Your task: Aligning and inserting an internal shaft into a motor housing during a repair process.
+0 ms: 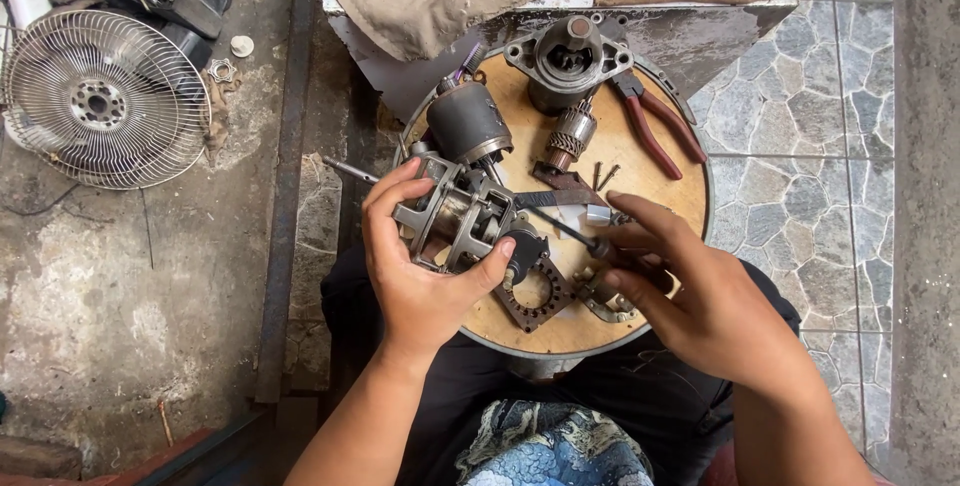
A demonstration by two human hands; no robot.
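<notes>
Clamped in the left hand [420,266], a grey ribbed metal motor housing [455,221] sits mid-frame over the round wooden board [640,171]; the right hand [690,291] pinches a thin dark-handled screwdriver [580,239], crowded by red-handled pliers [660,131] above.

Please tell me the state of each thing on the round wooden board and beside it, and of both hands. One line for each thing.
left hand: gripping the metal housing, tilted
right hand: holding a screwdriver, tip at the housing
dark motor cylinder: lying on its side
end cover: standing upright
armature: lying loose
red-handled pliers: lying, handles apart
fan guard: detached, on the floor
</notes>
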